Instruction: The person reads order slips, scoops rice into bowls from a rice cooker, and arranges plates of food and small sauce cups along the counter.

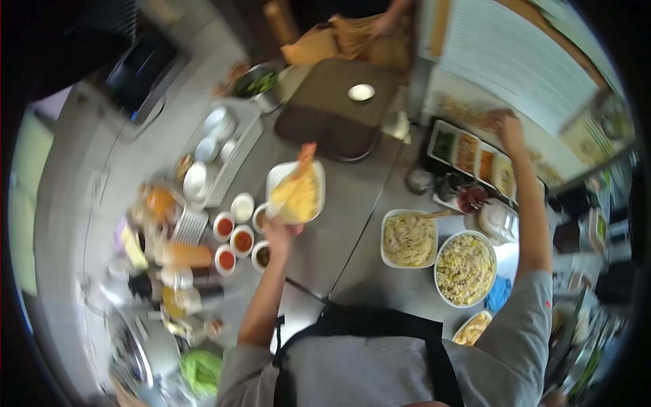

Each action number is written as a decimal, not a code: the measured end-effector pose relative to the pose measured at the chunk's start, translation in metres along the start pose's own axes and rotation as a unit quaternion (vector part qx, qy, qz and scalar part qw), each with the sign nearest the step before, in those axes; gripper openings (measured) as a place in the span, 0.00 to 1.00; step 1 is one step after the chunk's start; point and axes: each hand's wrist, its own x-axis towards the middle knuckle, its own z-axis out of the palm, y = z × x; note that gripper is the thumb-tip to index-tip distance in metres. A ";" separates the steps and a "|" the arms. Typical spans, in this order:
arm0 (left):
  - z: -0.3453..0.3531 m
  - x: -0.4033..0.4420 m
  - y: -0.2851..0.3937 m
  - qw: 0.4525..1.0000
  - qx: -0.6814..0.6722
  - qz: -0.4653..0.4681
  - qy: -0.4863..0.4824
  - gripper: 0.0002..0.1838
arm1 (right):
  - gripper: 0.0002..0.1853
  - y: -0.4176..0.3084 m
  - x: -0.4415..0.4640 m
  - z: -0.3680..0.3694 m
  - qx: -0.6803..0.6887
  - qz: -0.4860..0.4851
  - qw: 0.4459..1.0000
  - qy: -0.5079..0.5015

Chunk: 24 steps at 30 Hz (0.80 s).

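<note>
My left hand [278,237] grips the near edge of a white square bowl [272,182]. In it lies yellow food [298,197], with a long orange-red-tipped piece [306,154] sticking out past the far rim. My right arm stretches far forward to the right. There my right hand [503,122] is above the far side of a black rack of topping tubs [468,149], its fingers too blurred to read. Beside my left hand stand several small cups of red, brown and white sauce [242,241].
A square bowl of pale food [410,239] and a round bowl of yellow-flecked rice [466,268] stand at right. A dark tray [332,102] carries a small white dish [361,92]. Bottles [186,256] crowd the left. At the top, another person's hand [384,26] is near brown bags.
</note>
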 end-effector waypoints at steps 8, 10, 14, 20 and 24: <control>0.019 0.015 -0.016 0.997 0.038 -0.059 0.020 0.21 | 0.10 -0.017 -0.002 -0.024 -0.063 0.046 0.994 0.079; 0.016 0.015 -0.015 0.997 0.039 -0.064 0.003 0.19 | 0.10 -0.042 -0.009 -0.031 0.026 0.109 0.990 0.081; 0.019 0.020 -0.031 0.997 0.030 -0.073 0.001 0.17 | 0.10 -0.157 -0.033 -0.022 0.296 0.151 0.943 -0.008; 0.041 0.024 -0.042 0.996 0.012 -0.089 0.027 0.17 | 0.10 -0.308 -0.012 0.064 0.337 0.088 0.933 -0.089; 0.044 0.027 -0.043 0.995 -0.005 -0.094 0.022 0.18 | 0.12 -0.324 0.006 0.131 0.353 0.157 0.913 -0.129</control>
